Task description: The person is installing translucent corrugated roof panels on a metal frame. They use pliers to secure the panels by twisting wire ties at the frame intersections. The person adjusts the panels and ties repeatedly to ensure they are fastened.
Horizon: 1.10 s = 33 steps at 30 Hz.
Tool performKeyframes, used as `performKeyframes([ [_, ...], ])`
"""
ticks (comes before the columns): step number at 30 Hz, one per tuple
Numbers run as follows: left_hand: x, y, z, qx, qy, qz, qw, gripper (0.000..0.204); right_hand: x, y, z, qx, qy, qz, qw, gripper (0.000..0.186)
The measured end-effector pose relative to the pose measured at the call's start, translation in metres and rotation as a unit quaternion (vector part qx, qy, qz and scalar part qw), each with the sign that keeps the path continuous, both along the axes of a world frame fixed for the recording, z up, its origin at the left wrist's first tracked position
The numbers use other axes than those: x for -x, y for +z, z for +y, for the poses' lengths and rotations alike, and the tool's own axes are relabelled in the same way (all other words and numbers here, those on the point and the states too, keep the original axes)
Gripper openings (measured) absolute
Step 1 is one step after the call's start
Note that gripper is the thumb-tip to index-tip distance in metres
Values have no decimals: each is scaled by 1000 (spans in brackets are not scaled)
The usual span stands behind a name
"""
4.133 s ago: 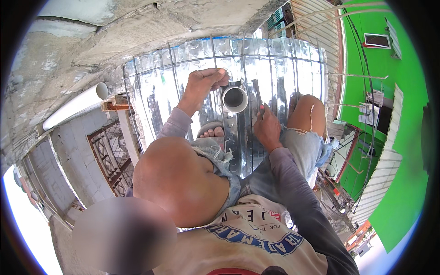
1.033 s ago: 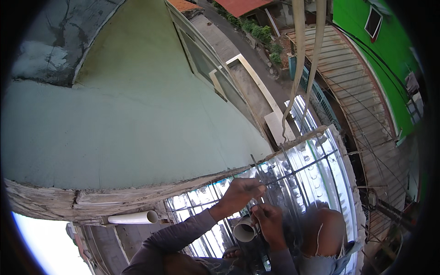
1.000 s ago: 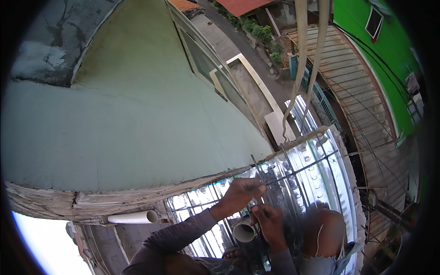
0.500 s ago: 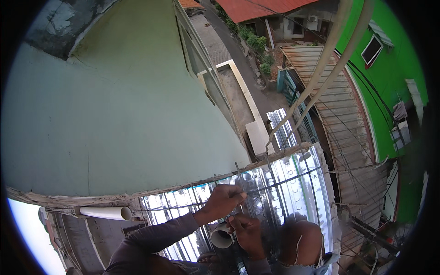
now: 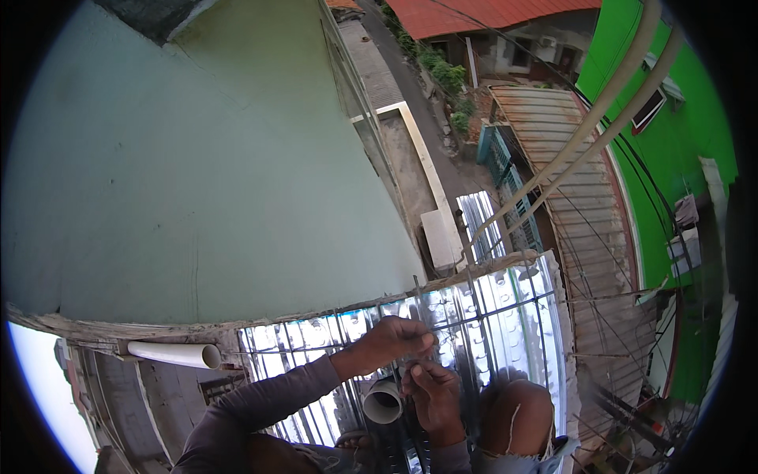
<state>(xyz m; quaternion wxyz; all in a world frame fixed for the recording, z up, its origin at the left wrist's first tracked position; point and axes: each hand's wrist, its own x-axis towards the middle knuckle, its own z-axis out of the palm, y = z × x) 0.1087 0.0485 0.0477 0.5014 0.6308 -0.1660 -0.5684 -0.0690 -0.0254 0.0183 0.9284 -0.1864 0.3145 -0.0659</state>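
My left hand [image 5: 388, 345] is closed, thumb and fingers pressed together, above a grid of thin metal rods [image 5: 513, 306]. Just nearer to me, my right hand [image 5: 436, 397] also makes a pinch, with its fingertips raised toward the left. Whatever either pinch holds, if anything, is too small to make out. A grey-white plastic pipe [image 5: 373, 406] stands beside my right hand, its open round end facing up. Beneath the rods lies shiny corrugated metal sheeting [image 5: 493, 347], on which I crouch with a bare knee [image 5: 517, 415] at the right.
A pale green wall [image 5: 213, 189] rises along the far left side. Another white pipe [image 5: 170, 354] lies at the left. Two thick beige cables [image 5: 580, 158] slant down from the upper right. Past the sheeting's edge are a lane far below, a rusty corrugated roof [image 5: 588, 213] and a green building [image 5: 687, 134].
My view has shifted a little. Both hands stay close together; my right hand has turned slightly and sits a little farther from the pipe's mouth.
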Motion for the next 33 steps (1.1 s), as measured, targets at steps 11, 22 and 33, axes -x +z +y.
performKeyframes([
  [11, 16, -5, 3, -53, 94, 42, 993, 34, -1, -10, 9, 152, -20, 58, 986, 15],
  [22, 18, -7, 7, -123, 31, -171, 977, 27, -2, -4, 8, 263, 94, 115, 953, 13],
  [33, 13, 1, 9, -21, -5, -118, 993, 23, 0, 10, -2, 176, 41, 46, 983, 18],
])
